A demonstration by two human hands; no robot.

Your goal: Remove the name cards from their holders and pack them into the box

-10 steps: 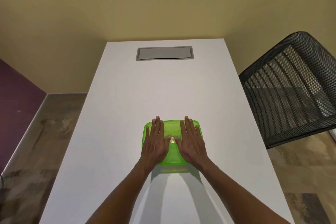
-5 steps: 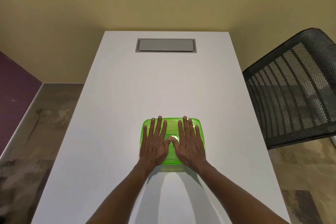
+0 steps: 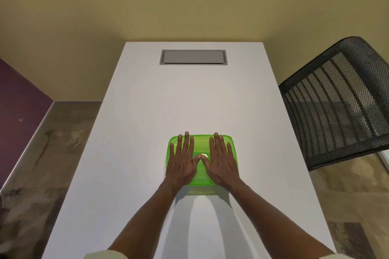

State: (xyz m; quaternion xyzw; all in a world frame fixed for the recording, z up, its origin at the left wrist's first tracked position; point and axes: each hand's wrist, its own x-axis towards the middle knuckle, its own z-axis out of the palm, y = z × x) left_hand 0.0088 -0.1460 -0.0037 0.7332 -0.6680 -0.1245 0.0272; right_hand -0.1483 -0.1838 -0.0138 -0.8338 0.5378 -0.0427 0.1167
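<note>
A translucent green box (image 3: pixel 201 145) with its lid on sits on the white table (image 3: pixel 147 132), near its middle. My left hand (image 3: pixel 182 162) lies flat on the left half of the lid with straight fingers. My right hand (image 3: pixel 222 162) lies flat on the right half in the same way. The two thumb tips meet over the lid's centre. No name cards or holders are visible; the box's contents are hidden under my hands.
A grey cable hatch (image 3: pixel 193 57) is set into the far end of the table. A black mesh chair (image 3: pixel 341 103) stands close to the table's right edge. Floor lies to the left and right of the table.
Both hands stay flat on the green lid. The view has tilted a little, so the table's far end sits lower in the frame.
</note>
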